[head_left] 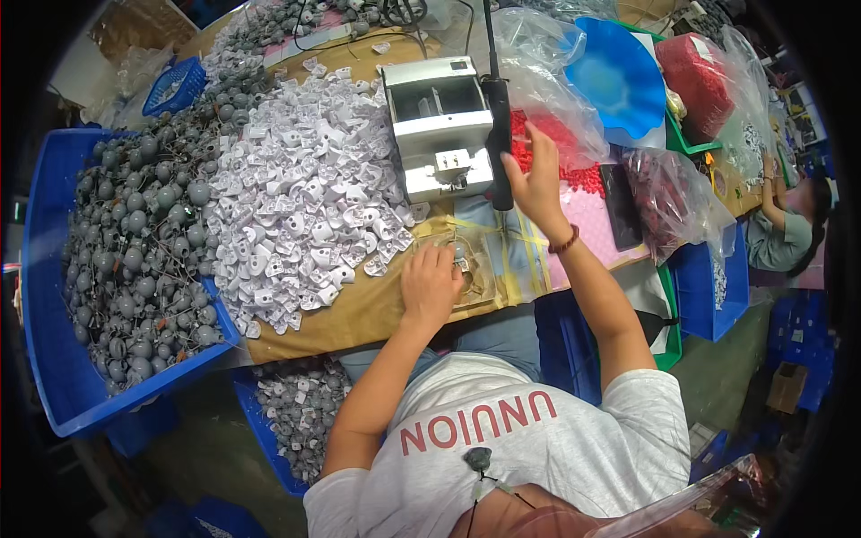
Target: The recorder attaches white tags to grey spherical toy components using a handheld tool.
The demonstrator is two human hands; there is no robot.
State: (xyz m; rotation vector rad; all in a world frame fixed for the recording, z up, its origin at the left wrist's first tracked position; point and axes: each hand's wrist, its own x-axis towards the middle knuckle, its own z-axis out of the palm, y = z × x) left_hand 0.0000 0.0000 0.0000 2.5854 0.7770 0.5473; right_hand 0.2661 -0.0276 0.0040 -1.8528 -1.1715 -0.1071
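Observation:
My left hand [430, 280] rests at the table's front edge, its fingers bent together at a clear plastic holder [480, 291]. A small grey round part [460, 249] shows beside its fingertips; what the fingers pinch, if anything, is hidden. My right hand [541, 184] is raised with fingers spread, right beside the black upright lever [500, 148] of a silver bench press [439, 134]. I cannot tell whether a fingertip touches the lever. A small white piece [453, 163] sits at the front of the press.
Left of the press lie a heap of white plastic parts [309, 197] and a blue bin [45, 269] of grey ball-shaped parts with wires. To the right are small red parts [578, 170], a dark phone-like slab [621, 206], a blue bowl [617, 76] and plastic bags. Another person [785, 233] sits far right.

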